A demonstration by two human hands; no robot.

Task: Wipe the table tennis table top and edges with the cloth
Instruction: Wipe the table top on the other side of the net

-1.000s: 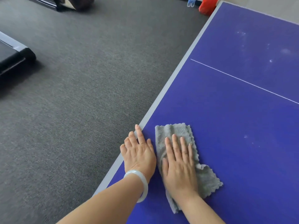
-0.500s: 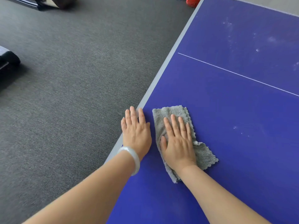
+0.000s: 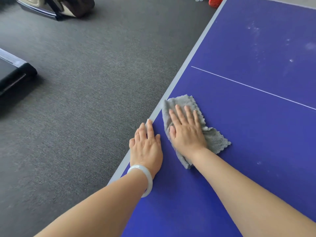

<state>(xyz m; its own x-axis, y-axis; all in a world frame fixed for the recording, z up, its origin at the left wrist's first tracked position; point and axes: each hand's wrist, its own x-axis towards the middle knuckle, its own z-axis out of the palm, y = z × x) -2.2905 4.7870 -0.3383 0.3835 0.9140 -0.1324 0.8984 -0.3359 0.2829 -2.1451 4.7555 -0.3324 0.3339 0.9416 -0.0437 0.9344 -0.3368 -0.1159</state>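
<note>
Floor: grey carpet (image 3: 102,82) fills the left side. A dark machine base (image 3: 13,76) sits on it, well apart from the table (image 3: 256,142).
Left hand: the left hand (image 3: 146,147) lies palm down at the table's left margin, with a pale bangle (image 3: 150,180) on the wrist. Its fingers are straight and close together, and the fingertips reach the edge band. The grip is apart and holds nothing. It probably serves as a brace for leaning over the top.
Edge band: the pale strip (image 3: 193,53) runs along the table's left side. The cloth's left corner appears to touch it, so this pass likely covers the margin.
Cloth: the grey, rumpled cloth (image 3: 213,139) lies on the blue top just beside the left hand.
Right hand: the right hand (image 3: 187,132) rests flat on the cloth with its fingers straight and slightly spread. The grip is apart, pressing rather than clutching, which probably keeps the cloth flat and sliding.
White line: the thin stripe (image 3: 253,88) crosses the top beyond the cloth.
Smudges: pale marks (image 3: 256,29) show past the line, so that area likely awaits wiping.
</note>
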